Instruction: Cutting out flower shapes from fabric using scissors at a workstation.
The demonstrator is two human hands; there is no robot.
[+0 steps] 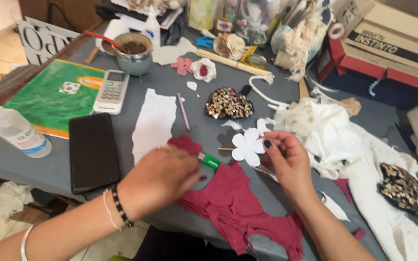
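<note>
White paper flower (247, 146) sits mid-bench, pinched at its right edge by the right hand (286, 157), fingers narrow on it. Left hand (163, 178) is curled over a green-tipped tool (209, 161); most of the tool is hidden, grip unclear. Red fabric scraps (240, 208) lie near, cut off at the frame bottom. Far left, a metal pot (134, 54) holds dark stuff and a red-handled stick. Both forearms reach in from the near edge.

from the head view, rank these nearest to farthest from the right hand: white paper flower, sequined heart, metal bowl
1. white paper flower, pinched in the right hand
2. sequined heart, up the table, just beyond the flower
3. metal bowl, far back on the left
</note>
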